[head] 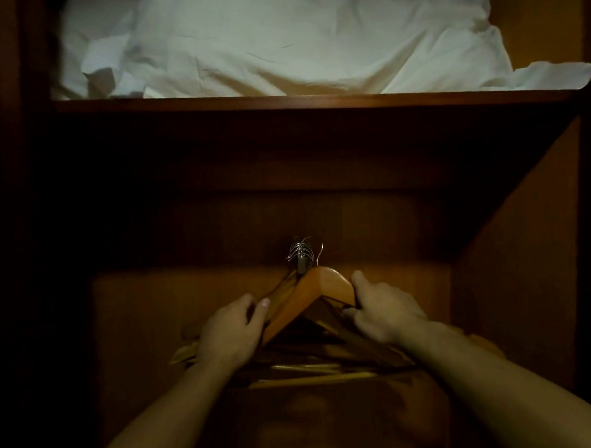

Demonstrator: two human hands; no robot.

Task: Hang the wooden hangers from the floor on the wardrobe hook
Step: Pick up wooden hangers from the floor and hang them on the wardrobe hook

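Inside a dim wardrobe, a wooden hanger [319,289] is held up just below the wardrobe hook [302,263]. Its thin wire hook rises right beside the metal hooks of several hangers bunched on the wardrobe hook. My left hand [232,330] grips the hanger's left arm, thumb on the front. My right hand [381,310] grips the right arm near the shoulder. Behind and below my hands hang several wooden hangers [303,367], partly hidden by them.
A wooden shelf [312,103] spans the wardrobe above, with white bedding [279,41] piled on it. The wardrobe's back panel [189,296] and right side wall [512,265] close in the space. The left side is too dark to make out.
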